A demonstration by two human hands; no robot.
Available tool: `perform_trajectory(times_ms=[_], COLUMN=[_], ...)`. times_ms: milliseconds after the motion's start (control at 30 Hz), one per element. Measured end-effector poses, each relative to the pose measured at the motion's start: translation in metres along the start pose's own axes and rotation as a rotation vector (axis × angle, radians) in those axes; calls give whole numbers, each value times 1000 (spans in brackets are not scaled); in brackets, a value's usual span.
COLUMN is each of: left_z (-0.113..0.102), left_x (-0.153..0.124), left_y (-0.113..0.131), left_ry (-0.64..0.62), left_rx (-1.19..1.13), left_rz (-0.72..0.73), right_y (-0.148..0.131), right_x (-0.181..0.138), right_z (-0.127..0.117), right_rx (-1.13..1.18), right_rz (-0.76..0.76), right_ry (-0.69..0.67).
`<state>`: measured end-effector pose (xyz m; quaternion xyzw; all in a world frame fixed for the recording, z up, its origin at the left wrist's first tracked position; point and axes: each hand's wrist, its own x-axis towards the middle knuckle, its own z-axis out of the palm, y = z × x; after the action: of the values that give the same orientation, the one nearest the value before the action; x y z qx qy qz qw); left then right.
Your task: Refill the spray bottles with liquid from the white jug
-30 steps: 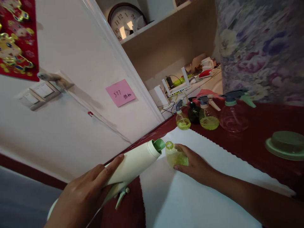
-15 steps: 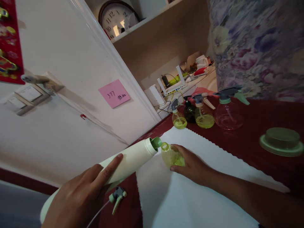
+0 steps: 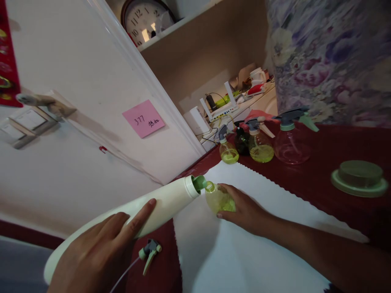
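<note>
My left hand (image 3: pixel 91 252) is wrapped around a long pale green bottle (image 3: pixel 166 203), tilted almost flat. The green pour spout (image 3: pixel 199 183) inside its neck meets the mouth of a small yellow-green see-through bottle (image 3: pixel 217 198). That small bottle, leaning toward the spout, is gripped from the right by my right hand (image 3: pixel 242 209). Some yellowish liquid seems to be in it. Below the long bottle, a trigger spray head (image 3: pixel 150 251) with a thin tube lies on the dark red table. Whether liquid is flowing cannot be made out.
A white sheet (image 3: pixel 244 252) covers part of the table. Along the back stand a yellow spray bottle (image 3: pixel 229 154), a dark bottle (image 3: pixel 242 142), another yellow one (image 3: pixel 261 151) and a pink one (image 3: pixel 291 148). A green lid (image 3: pixel 359 181) sits at right; a white wall (image 3: pixel 76 183) borders the left.
The whole view has shifted slightly, moving things a little left. The long bottle lies slightly flatter. Both hands keep their holds, and the spout stays at the small bottle's mouth.
</note>
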<state>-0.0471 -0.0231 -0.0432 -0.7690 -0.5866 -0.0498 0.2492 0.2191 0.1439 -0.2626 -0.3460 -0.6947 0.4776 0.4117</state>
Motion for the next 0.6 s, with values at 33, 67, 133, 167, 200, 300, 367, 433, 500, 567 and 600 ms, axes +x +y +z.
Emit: perform_trajectory(times_ms=[33, 67, 133, 167, 200, 300, 367, 433, 500, 567, 600], left_z=[-1, -3, -5, -5, -6, -8, -9, -11, -12, -13, -13], left_x=[1, 2, 4, 5, 6, 8, 9, 11, 12, 12, 13], left_y=[1, 2, 5, 6, 7, 10, 12, 13, 14, 14, 14], left_ry=[-7, -12, -11, 0, 14, 31, 27, 21, 24, 28, 27], left_rx=[98, 189, 273, 271, 260, 222, 213, 214, 231, 255, 262], left_rz=[71, 136, 190, 197, 203, 203, 200, 199, 203, 210, 214], right_y=[1, 2, 4, 5, 5, 5, 5, 4, 3, 2, 2], right_x=[0, 0, 0, 1, 1, 2, 2, 2, 1, 1, 1], right_z=[0, 1, 1, 2, 2, 2, 2, 1, 0, 0, 0], right_rx=[1, 1, 1, 0, -2, -2, 1, 2, 0, -1, -1], right_rz=[-3, -8, -16, -19, -22, -29, -37, -43, -45, -44, -43], right_ry=[0, -2, -7, -8, -10, -14, -17, -15, -17, -18, -19])
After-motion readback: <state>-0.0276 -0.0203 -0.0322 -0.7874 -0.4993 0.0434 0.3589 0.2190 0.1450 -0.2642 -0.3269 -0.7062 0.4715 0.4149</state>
